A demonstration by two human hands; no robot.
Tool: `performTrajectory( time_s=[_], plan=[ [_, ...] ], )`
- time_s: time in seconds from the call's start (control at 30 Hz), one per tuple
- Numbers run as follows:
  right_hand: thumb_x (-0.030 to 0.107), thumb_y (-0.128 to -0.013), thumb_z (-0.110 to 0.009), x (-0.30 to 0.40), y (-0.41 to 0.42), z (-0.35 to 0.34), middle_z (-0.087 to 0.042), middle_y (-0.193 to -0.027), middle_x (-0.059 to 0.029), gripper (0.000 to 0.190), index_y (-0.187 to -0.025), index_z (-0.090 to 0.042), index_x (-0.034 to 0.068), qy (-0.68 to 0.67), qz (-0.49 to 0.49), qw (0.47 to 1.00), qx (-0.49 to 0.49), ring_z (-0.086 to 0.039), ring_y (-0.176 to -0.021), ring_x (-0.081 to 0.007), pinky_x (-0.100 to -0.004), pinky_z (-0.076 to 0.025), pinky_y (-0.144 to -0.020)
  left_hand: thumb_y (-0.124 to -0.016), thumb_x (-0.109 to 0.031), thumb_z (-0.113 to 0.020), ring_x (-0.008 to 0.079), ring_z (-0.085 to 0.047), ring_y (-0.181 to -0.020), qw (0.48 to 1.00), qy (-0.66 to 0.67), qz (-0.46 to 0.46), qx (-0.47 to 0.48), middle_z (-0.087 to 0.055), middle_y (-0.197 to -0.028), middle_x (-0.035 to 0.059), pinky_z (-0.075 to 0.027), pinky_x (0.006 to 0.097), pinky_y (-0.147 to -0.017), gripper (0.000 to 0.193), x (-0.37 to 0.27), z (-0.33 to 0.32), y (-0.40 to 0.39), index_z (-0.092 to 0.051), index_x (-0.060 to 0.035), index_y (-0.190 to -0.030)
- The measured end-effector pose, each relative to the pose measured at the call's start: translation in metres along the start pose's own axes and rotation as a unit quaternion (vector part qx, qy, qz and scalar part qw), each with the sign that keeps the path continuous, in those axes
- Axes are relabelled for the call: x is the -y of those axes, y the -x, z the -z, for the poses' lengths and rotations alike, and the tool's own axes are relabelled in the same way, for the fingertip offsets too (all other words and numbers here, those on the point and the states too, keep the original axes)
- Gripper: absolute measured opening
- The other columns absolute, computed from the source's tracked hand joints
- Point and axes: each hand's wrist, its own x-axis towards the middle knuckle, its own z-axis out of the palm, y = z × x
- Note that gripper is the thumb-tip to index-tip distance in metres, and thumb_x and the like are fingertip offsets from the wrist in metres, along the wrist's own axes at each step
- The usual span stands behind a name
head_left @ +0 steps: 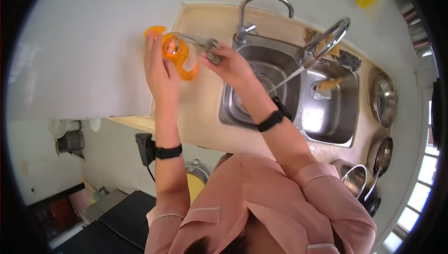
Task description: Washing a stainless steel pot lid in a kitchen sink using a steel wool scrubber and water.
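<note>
My left hand is on an orange plastic bottle that bears a label, at the counter's left edge by the white wall. Its fingers lie along the bottle's orange top, and the thumb rests against its side. To the right, my right hand pinches a grey metal-wire scourer between thumb and fingers. Blurred grey strands stretch from the scourer towards the bottle's top. Both hands are above the beige counter, left of the sink.
Water runs from the right faucet into the left basin of the double steel sink. A second faucet stands behind. In the right basin lies a brownish piece. Steel pans line the right side. A dark scouring pad sits behind the sink.
</note>
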Motion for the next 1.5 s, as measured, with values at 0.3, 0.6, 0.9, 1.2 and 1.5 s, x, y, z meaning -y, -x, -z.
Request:
performTrajectory(
  time_s=[0.3,0.6,0.9,1.2,1.5],
  plan=[
    [0.001,-0.074,-0.059,0.029,0.075,0.271,-0.060,-0.095,-0.0114,0.031,-0.104,-0.058,0.001,0.543,0.072,0.770,-0.328,-0.061,-0.084,-0.0270,-0.0335,-0.049,-0.072,-0.075,0.000,-0.049,0.0433,-0.038,-0.123,0.728,0.104,0.229,0.638,-0.036,-0.129,0.0378,-0.034,0.0423,-0.103,0.050,-0.050,-0.193,0.205,-0.040,0.0125,-0.123],
    [-0.007,-0.065,-0.060,-0.019,0.076,0.303,-0.052,-0.110,-0.0178,0.040,-0.105,-0.057,0.000,0.827,0.121,0.453,-0.311,-0.046,-0.105,-0.0387,-0.0417,-0.038,-0.094,-0.077,-0.017,-0.056,0.0424,-0.053,-0.104,0.733,0.074,0.586,0.337,-0.051,-0.114,0.0318,-0.042,0.0443,-0.090,0.055,-0.003,-0.285,0.267,-0.039,0.0074,-0.123],
    [0.003,-0.069,-0.062,0.027,0.048,0.290,-0.061,-0.101,-0.0153,0.030,-0.099,-0.064,0.003,0.623,0.217,0.663,-0.353,-0.059,-0.095,-0.0297,-0.0347,-0.047,-0.083,-0.084,-0.004,-0.050,0.0199,-0.057,-0.094,0.725,0.376,0.433,0.383,-0.059,-0.104,0.0143,-0.044,0.0307,-0.080,0.036,-0.054,-0.239,0.191,-0.045,0.0004,-0.120],
    [-0.005,-0.075,-0.059,0.024,0.054,0.143,-0.059,-0.100,-0.0111,0.024,-0.097,-0.063,0.004,0.631,0.331,0.692,-0.115,-0.059,-0.087,-0.0244,-0.0317,-0.047,-0.073,-0.095,-0.021,-0.041,0.0382,-0.058,-0.094,0.849,0.301,0.260,0.347,-0.059,-0.101,0.0213,-0.044,0.0404,-0.081,0.029,-0.046,-0.150,0.128,-0.044,-0.0022,-0.118],
    [-0.001,-0.076,-0.064,0.032,0.065,0.116,-0.057,-0.099,-0.0132,0.018,-0.094,-0.062,-0.001,0.614,0.353,0.687,-0.162,-0.059,-0.087,-0.0252,-0.0323,-0.048,-0.076,-0.096,-0.028,-0.041,0.0331,-0.057,-0.085,0.869,0.281,0.275,0.300,-0.059,-0.094,0.0205,-0.044,0.0381,-0.077,0.035,-0.072,-0.109,0.129,-0.048,0.0037,-0.110]
  ],
)
